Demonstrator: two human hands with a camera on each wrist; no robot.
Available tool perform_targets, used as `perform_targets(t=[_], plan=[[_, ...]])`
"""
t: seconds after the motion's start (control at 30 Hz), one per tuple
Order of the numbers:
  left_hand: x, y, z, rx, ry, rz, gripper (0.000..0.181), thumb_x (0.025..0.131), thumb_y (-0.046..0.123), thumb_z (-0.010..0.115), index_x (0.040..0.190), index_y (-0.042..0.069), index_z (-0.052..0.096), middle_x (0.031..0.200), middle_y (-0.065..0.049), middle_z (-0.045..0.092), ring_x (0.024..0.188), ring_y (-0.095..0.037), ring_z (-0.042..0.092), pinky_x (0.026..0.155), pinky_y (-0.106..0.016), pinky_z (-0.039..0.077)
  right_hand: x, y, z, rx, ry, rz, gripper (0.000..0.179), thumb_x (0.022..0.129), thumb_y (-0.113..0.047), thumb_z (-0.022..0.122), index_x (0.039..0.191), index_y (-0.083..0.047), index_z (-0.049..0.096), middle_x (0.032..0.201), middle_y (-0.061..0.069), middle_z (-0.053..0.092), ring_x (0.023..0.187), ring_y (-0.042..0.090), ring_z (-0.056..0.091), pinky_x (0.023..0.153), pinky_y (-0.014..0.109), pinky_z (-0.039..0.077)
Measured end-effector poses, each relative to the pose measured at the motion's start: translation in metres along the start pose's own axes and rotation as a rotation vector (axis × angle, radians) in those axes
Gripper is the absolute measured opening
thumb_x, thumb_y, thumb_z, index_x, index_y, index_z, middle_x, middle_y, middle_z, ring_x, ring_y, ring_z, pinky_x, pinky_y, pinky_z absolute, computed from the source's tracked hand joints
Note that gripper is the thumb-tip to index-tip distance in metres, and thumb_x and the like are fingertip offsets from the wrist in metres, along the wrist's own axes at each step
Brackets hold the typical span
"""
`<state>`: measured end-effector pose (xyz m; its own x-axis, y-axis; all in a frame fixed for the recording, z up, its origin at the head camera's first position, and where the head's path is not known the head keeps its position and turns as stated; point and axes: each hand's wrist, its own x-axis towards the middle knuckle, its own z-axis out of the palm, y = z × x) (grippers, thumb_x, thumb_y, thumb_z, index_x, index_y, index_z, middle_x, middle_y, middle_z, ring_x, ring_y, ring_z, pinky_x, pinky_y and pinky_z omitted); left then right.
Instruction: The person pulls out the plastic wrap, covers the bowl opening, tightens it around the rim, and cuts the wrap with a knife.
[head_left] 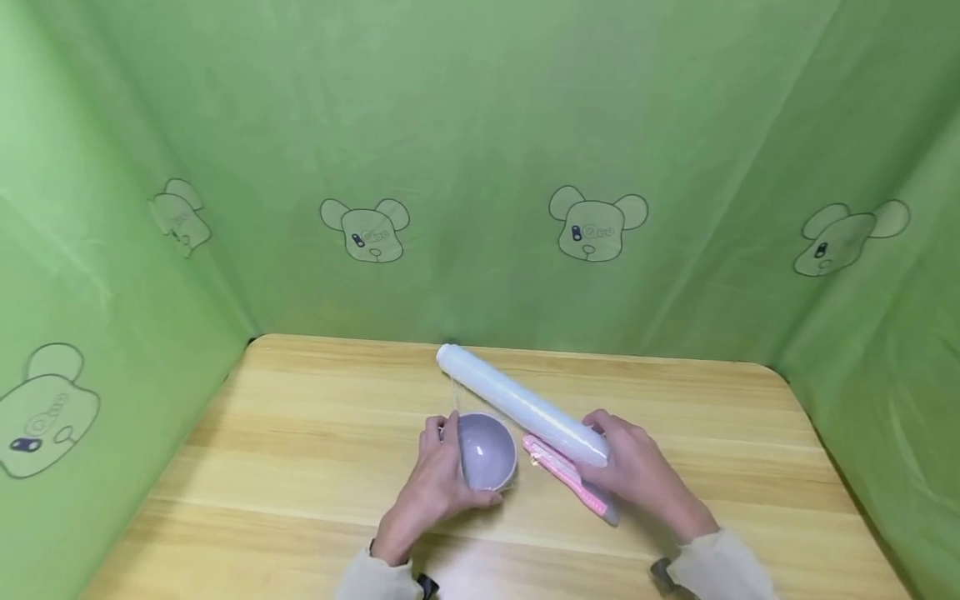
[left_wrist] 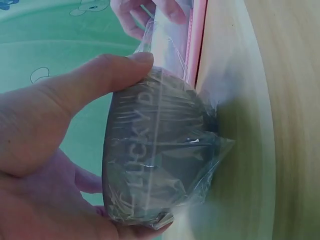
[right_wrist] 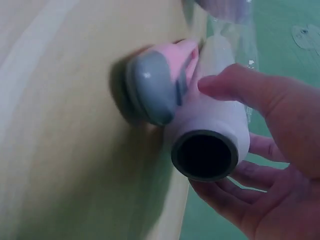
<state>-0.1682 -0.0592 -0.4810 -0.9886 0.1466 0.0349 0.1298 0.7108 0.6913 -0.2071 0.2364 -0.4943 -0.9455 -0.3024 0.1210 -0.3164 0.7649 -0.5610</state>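
My left hand grips a small grey-purple bowl by its side, thumb and fingers spread around it. Crinkled clear plastic film covers the bowl's dark outside, which bears pale lettering. The bowl's inside faces the head camera. In my right hand is the near end of a long roll of cling film, whose hollow core shows in the right wrist view. Clear film stretches between roll and bowl. Alongside the roll, close to my right thumb, is a long pink tool with a grey end; its exact kind is unclear.
A light wood-grain table with rounded back corners lies under everything. Green cloth walls printed with bear heads stand behind it and at both sides. The roll's far end reaches towards the table's back edge.
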Motion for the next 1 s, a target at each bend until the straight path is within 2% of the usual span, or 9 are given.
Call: perform_targets(t=[0.13, 0.33, 0.43, 0.53, 0.63, 0.77, 1.0], plan=[[-0.001, -0.002, 0.000, -0.018, -0.005, 0.017, 0.128, 0.052, 0.027, 0.103, 0.153, -0.009, 0.031, 0.141, -0.027, 0.037, 0.125, -0.043, 0.049, 0.100, -0.055, 0.052, -0.007, 0.002, 0.003, -0.066, 0.068, 0.013, 0.058, 0.073, -0.019, 0.090, 0.121, -0.001, 0.063, 0.091, 0.005, 0.065, 0.071, 0.016, 0.057, 0.057, 0.026, 0.051], [-0.002, -0.006, -0.003, -0.025, -0.042, 0.054, 0.124, 0.052, 0.025, 0.104, 0.150, -0.007, 0.035, 0.147, -0.029, 0.033, 0.126, -0.045, 0.050, 0.100, -0.056, 0.052, -0.019, -0.001, 0.005, -0.115, 0.124, 0.056, 0.056, 0.072, -0.021, 0.090, 0.116, -0.001, 0.063, 0.088, 0.006, 0.065, 0.070, 0.018, 0.057, 0.056, 0.029, 0.050], [-0.002, -0.007, -0.005, -0.030, -0.064, 0.056, 0.123, 0.053, 0.026, 0.103, 0.150, -0.004, 0.036, 0.152, -0.032, 0.031, 0.129, -0.048, 0.047, 0.101, -0.059, 0.051, -0.023, -0.004, 0.005, -0.151, 0.164, 0.034, 0.054, 0.070, -0.019, 0.089, 0.113, 0.000, 0.063, 0.087, 0.007, 0.064, 0.068, 0.019, 0.057, 0.054, 0.031, 0.051], [-0.002, -0.009, -0.008, -0.045, -0.089, 0.053, 0.124, 0.053, 0.026, 0.103, 0.152, -0.004, 0.034, 0.150, -0.032, 0.037, 0.130, -0.046, 0.047, 0.100, -0.061, 0.051, -0.027, -0.006, 0.005, -0.188, 0.187, 0.016, 0.054, 0.067, -0.017, 0.089, 0.111, 0.000, 0.062, 0.085, 0.007, 0.061, 0.066, 0.019, 0.055, 0.053, 0.032, 0.051], [-0.001, -0.010, -0.010, -0.073, -0.125, 0.055, 0.128, 0.053, 0.026, 0.103, 0.154, -0.004, 0.031, 0.144, -0.028, 0.043, 0.128, -0.042, 0.047, 0.100, -0.061, 0.050, -0.028, -0.005, 0.006, -0.197, 0.169, 0.030, 0.056, 0.068, -0.019, 0.089, 0.112, -0.001, 0.060, 0.087, 0.007, 0.058, 0.067, 0.019, 0.053, 0.053, 0.029, 0.050], [0.001, -0.014, -0.011, -0.099, -0.159, 0.080, 0.130, 0.053, 0.027, 0.103, 0.155, -0.003, 0.028, 0.143, -0.027, 0.042, 0.129, -0.042, 0.045, 0.102, -0.063, 0.048, -0.029, -0.002, 0.006, -0.169, 0.127, 0.073, 0.058, 0.071, -0.021, 0.089, 0.116, -0.004, 0.057, 0.092, 0.006, 0.057, 0.071, 0.019, 0.053, 0.056, 0.028, 0.049], [0.006, -0.031, -0.021, -0.207, -0.182, 0.085, 0.130, 0.051, 0.023, 0.104, 0.155, 0.001, 0.029, 0.141, -0.022, 0.043, 0.126, -0.043, 0.050, 0.105, -0.065, 0.045, -0.032, -0.002, 0.008, -0.036, 0.035, 0.101, 0.062, 0.078, -0.027, 0.090, 0.123, -0.005, 0.053, 0.097, 0.006, 0.064, 0.075, 0.016, 0.057, 0.059, 0.029, 0.051]])
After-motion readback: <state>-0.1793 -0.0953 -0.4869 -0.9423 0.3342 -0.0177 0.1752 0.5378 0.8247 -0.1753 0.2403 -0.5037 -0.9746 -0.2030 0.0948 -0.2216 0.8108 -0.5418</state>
